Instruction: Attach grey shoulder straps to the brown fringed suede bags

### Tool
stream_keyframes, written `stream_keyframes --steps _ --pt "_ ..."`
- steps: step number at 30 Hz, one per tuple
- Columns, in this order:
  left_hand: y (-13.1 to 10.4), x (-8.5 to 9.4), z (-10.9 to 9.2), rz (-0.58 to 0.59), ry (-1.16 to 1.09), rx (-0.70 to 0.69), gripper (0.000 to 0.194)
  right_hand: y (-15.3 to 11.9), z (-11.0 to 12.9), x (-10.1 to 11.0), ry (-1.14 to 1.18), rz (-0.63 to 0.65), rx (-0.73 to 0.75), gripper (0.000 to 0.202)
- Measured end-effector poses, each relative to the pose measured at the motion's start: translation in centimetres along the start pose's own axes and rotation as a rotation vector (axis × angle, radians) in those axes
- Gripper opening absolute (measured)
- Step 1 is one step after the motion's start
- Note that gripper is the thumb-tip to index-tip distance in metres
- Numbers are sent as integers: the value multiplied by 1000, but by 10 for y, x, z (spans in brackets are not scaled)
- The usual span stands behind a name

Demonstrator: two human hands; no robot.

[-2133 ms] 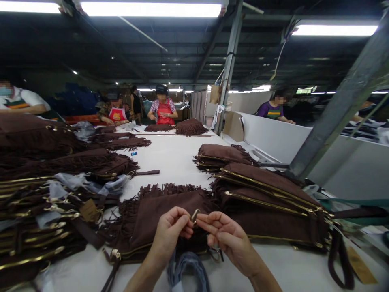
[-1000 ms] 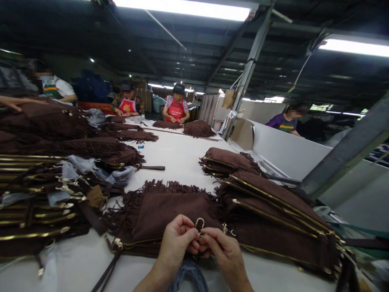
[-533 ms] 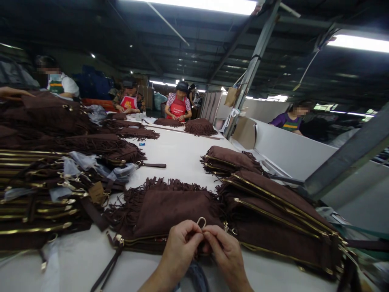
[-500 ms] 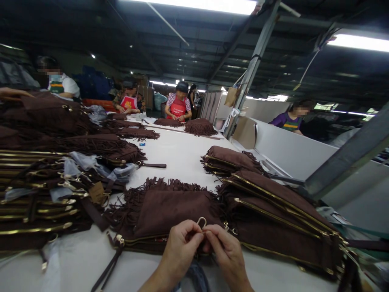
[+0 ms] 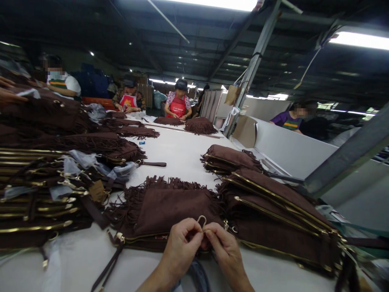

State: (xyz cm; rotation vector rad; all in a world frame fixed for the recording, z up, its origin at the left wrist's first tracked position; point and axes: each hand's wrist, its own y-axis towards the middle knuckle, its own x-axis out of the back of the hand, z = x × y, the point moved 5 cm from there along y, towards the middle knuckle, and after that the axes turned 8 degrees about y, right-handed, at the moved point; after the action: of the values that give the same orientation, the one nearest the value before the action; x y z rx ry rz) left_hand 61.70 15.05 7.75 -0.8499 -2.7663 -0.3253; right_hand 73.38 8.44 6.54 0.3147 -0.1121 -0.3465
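One gold hook (image 5: 204, 220) over the fringed bag (image 5: 176, 207), toward the near edge of the table (image 5: 130, 267); could slip, I judge, if either pinch slackens. Left hand (image 5: 181, 242): thumb and finger together, clamped on the hook. Right hand (image 5: 224, 245): likewise pinched at its base; exact contact hidden from me.

bent to close handwork before us, a person's bare left hand (image 5: 181, 243) and right hand (image 5: 223, 245) meet at the fingertips (image 5: 194, 228), thumbs and forefingers pinched together. the remaining fingers curl inward, partly hidden. the left forearm (image 5: 155, 280) and right forearm (image 5: 243, 280), both uncovered, slant toward each other, backs of the hands facing outward.
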Motion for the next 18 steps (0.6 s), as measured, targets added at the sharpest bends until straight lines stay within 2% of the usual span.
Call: stream_keyframes --steps 5,12,18 --pt "-1 -1 3 -1 15 -12 16 -1 -2 0 -19 26 -5 33" --pt "-2 -2 -1 -22 116 -58 18 0 4 -1 -114 69 78 30" --pt "0 -8 7 -30 137 -51 16 4 4 -5 -242 145 132 31"
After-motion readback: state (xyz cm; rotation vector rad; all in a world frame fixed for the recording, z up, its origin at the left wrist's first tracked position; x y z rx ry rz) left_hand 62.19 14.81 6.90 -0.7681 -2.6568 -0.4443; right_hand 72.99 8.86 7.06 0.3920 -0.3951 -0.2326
